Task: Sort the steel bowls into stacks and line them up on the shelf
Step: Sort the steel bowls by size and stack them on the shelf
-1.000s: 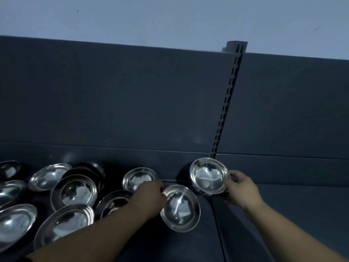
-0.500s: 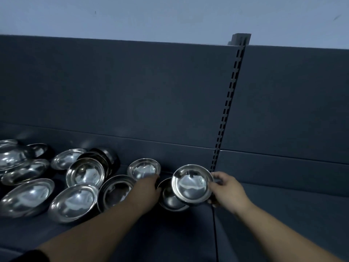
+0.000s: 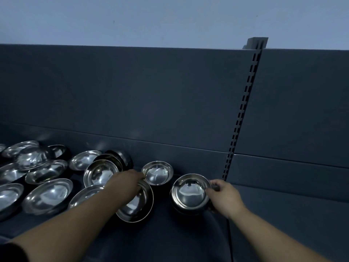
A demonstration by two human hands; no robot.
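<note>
Two bare forearms reach in from the bottom edge over the dark shelf (image 3: 179, 241). The right hand (image 3: 225, 198) has its grip closed on the right rim of a steel bowl (image 3: 189, 194), fingers curled round the lip. This bowl sits upright, nested in a second bowl (image 3: 181, 211) whose darker edge shows beneath it. The pair stands on the shelf just left of the seam between two shelf sections.

The left hand (image 3: 128, 183) lies over a wide bowl (image 3: 136, 207) that is tilted toward the camera. Its fingertips meet the left rim of a small bowl (image 3: 158, 173) standing upright nearer the back. The light there is dim, so it cannot be told whether that grip pinches the rim or merely touches it.

Left of that arm, a loose cluster of bowls (image 3: 47, 195) of mixed sizes overlaps, some of them tilted, out to the frame's left edge. Behind rises the dark back panel (image 3: 132, 95), divided by a slotted upright (image 3: 243, 114), and above it is a pale wall (image 3: 151, 19).
</note>
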